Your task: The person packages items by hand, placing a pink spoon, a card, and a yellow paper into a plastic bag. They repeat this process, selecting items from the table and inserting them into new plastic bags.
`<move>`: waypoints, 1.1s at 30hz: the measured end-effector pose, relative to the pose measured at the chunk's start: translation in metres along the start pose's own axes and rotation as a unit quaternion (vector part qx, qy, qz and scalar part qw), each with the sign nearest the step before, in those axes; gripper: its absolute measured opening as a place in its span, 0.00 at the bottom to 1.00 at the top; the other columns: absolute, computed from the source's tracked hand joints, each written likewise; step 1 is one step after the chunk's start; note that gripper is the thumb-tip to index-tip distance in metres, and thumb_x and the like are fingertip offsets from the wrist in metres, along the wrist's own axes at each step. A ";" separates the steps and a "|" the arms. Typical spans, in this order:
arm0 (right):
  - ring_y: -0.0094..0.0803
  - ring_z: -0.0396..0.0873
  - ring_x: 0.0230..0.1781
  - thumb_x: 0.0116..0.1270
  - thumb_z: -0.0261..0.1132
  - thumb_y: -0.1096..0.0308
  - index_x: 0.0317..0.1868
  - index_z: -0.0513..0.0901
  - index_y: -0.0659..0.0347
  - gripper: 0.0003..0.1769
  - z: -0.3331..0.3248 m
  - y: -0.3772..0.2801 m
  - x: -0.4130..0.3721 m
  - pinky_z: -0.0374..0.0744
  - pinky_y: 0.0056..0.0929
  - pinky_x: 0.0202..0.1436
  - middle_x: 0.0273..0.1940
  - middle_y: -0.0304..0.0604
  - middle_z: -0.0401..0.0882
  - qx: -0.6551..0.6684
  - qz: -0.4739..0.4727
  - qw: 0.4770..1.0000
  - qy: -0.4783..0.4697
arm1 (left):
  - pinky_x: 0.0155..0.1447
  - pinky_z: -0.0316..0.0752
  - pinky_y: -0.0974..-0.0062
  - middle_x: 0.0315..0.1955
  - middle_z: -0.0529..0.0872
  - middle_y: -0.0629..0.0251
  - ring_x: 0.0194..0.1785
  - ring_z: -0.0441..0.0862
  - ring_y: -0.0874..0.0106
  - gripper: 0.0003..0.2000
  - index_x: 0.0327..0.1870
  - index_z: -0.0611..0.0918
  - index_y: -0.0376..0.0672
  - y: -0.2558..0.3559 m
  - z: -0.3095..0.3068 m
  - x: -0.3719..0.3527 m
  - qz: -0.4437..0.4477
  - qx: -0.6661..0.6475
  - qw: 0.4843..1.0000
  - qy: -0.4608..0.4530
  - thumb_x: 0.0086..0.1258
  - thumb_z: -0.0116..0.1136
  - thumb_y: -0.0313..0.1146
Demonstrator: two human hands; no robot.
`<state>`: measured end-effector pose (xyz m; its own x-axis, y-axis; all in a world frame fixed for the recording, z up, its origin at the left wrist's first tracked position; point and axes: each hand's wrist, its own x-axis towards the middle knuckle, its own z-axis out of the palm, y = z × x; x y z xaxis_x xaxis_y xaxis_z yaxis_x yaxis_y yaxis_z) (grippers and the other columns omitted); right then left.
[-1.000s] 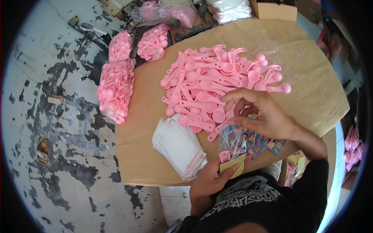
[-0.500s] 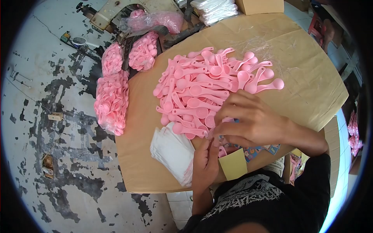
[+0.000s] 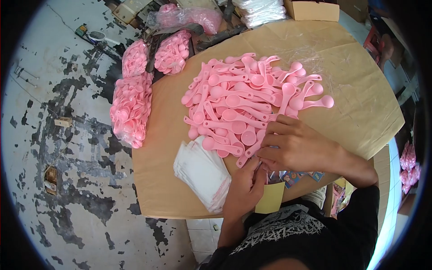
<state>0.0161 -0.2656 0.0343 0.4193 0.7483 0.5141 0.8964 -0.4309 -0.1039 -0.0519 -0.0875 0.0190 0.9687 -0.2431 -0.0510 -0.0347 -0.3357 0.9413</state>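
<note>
My left hand (image 3: 244,188) is closed, with thumb and fingers pinched on what looks like a small clear plastic bag, mostly hidden by the fingers. Above it, my right hand (image 3: 292,143) bends over the same spot with its fingertips closed at the bag's edge. Some pink shows between the hands. A yellow card (image 3: 270,199) lies just below them, and blue printed cards (image 3: 293,180) are partly under my right wrist. Beyond the hands spreads a heap of pink measuring spoons (image 3: 238,101). Left of my left hand rests a stack of whitish plastic bags (image 3: 204,175).
Brown paper covers the table (image 3: 164,180). Filled bags of pink spoons (image 3: 131,108) stand along its left edge. Clear plastic scraps (image 3: 306,56) lie at the back, near a stack of plastic packs (image 3: 261,11) and a cardboard box (image 3: 312,11). Another person's hand (image 3: 385,49) shows at far right.
My left hand has shifted slightly right, and its fingers now meet those of my right hand. My right hand has moved slightly down. The whole view has shifted a little.
</note>
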 end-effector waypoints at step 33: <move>0.34 0.77 0.35 0.54 0.70 0.65 0.35 0.84 0.57 0.09 0.006 -0.007 0.010 0.79 0.32 0.39 0.32 0.37 0.76 0.122 0.085 0.988 0.028 | 0.28 0.68 0.72 0.22 0.78 0.57 0.22 0.74 0.70 0.06 0.45 0.75 0.35 -0.016 -0.008 -0.001 0.015 -0.053 0.998 0.011 0.71 0.47 0.24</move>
<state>0.0147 -0.2521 0.0352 0.5637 0.6435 0.5178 0.8249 -0.4075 -0.3917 -0.0506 -0.0747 0.0065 0.9730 -0.2302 -0.0163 -0.0379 -0.2293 0.9726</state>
